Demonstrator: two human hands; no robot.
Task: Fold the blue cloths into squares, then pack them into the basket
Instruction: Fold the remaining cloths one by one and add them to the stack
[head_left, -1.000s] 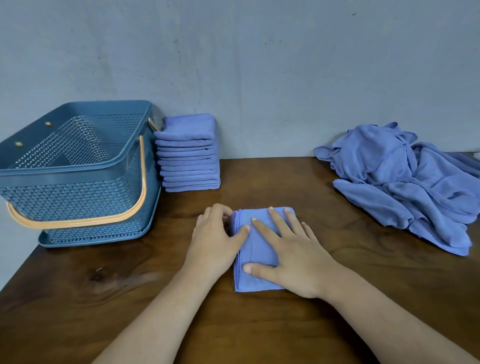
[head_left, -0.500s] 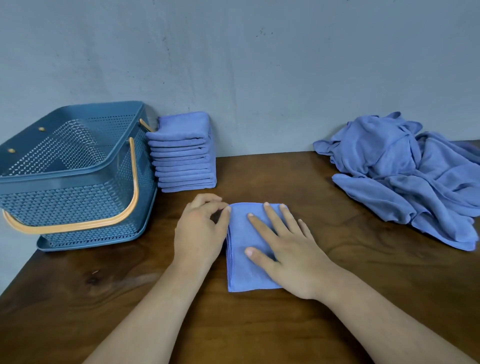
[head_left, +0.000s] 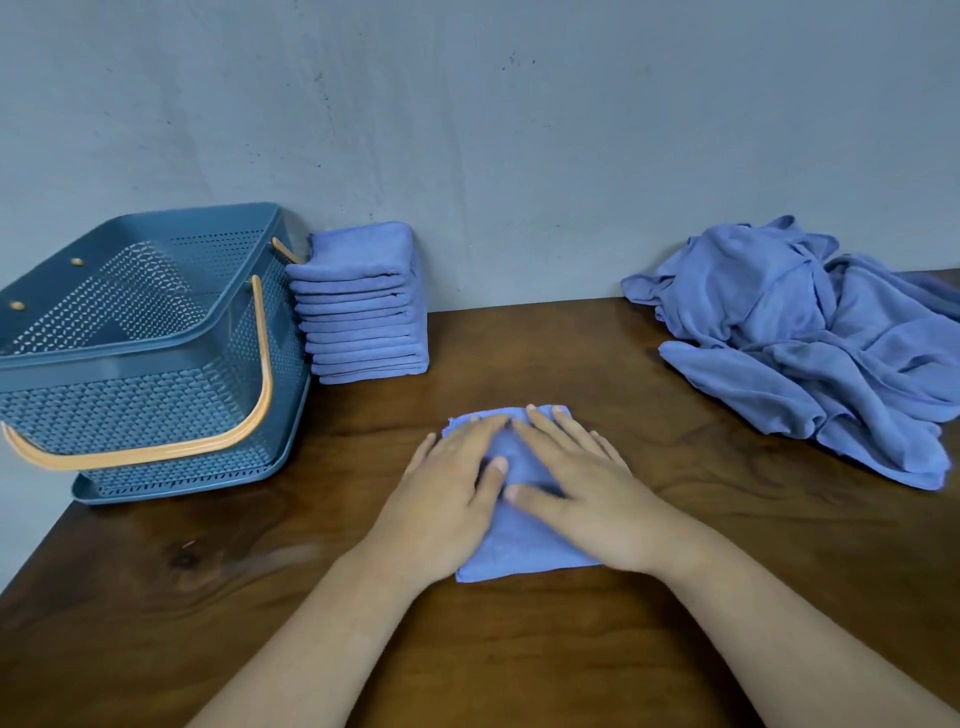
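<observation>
the table (head_left: 519, 654) was of dark brown wood with a visible grain. at its far left corner stood a blue basket (head_left: 130, 345), and its orange handle (head_left: 156, 453) hung down on the near side. just beside the basket, on the right, a stack (head_left: 363, 312) of folded blue cloths stood at the far edge. one folded cloth (head_left: 519, 551) lay flat near the middle. at the far right lay a heap (head_left: 805, 353) of unfolded blue cloths, well apart from the stack.
</observation>
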